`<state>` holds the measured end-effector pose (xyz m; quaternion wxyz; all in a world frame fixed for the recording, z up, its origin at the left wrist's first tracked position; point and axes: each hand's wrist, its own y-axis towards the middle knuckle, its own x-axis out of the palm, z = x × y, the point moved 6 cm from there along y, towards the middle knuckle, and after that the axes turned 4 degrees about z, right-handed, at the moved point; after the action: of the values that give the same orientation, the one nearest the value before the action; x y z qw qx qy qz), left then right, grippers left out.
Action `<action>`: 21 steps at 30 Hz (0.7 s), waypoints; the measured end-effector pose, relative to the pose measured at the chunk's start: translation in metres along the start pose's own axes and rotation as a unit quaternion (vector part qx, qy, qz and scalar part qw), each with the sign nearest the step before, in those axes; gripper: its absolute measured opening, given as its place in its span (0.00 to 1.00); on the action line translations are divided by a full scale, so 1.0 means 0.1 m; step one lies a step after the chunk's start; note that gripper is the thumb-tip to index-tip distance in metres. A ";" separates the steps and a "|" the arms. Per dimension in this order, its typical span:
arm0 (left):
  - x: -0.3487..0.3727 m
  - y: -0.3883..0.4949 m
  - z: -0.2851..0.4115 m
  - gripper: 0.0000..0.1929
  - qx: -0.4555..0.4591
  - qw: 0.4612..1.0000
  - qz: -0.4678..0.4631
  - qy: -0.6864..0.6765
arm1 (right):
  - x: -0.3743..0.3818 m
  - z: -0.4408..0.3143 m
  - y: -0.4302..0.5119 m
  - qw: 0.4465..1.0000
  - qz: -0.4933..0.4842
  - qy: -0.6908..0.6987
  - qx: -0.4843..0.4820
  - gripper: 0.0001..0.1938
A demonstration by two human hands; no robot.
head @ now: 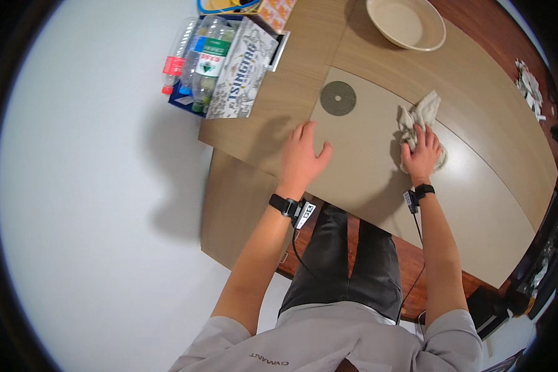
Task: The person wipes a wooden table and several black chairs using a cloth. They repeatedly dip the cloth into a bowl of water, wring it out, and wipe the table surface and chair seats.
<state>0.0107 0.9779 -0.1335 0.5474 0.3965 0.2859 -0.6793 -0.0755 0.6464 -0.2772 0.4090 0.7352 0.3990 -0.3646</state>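
A crumpled light-coloured cloth (pixel 428 109) lies on the beige desk panel, in front of me to the right. My right hand (pixel 422 151) rests on it, fingers spread over the folds; whether they grip it is hard to tell. My left hand (pixel 303 156) is over the left edge of the panel with nothing in it, thumb apart from the fingers. Beyond that hand, a round dark grey disc (pixel 338 98) with a small centre hole lies flat on the panel. Both wrists wear black straps with small cabled devices.
An empty beige basin (pixel 407 23) stands at the far side of the desk. At the far left, a Tsingtao carton (pixel 244 69) holds several plastic bottles (pixel 211 58), beside a patterned box (pixel 277 13). A white wall borders the left. Crumpled wrappers (pixel 529 88) lie at the right.
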 end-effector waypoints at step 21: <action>0.92 0.97 0.01 0.43 0.020 0.998 -0.028 0.061 | -0.07 0.05 -0.02 1.000 0.003 -0.008 -0.010 0.35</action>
<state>0.0964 0.9060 -0.2070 0.5018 0.4398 0.3159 -0.6746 -0.0818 0.6408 -0.2737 0.4209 0.7292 0.3969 -0.3654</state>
